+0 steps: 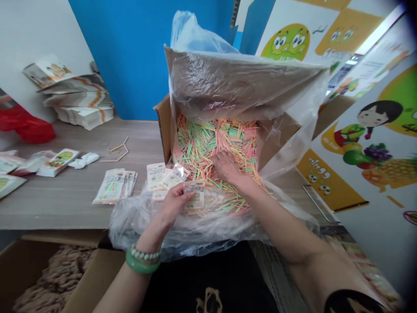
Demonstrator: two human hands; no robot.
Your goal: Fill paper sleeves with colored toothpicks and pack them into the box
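Observation:
My left hand [176,200] pinches a small printed clear packet [194,195] at the front edge of an open cardboard box [163,126]. The box is lined with clear plastic [228,82] and full of thin pink, green and yellow sticks [208,143]. My right hand [226,167] rests in the sticks near the box's middle, its fingers bent and their tips partly hidden among them; what they hold is not visible. Several more packets [157,176] lie just left of the box opening. A stack of packets with coloured sticks inside [110,187] sits farther left on the table.
Flat printed cartons [81,104] are stacked at the back left, near a red bag [26,124]. Small boxes [58,162], a crumpled white piece [84,160] and bent sticks [122,152] lie on the table [65,208]. Below left stands an open carton [94,278] of brownish pieces.

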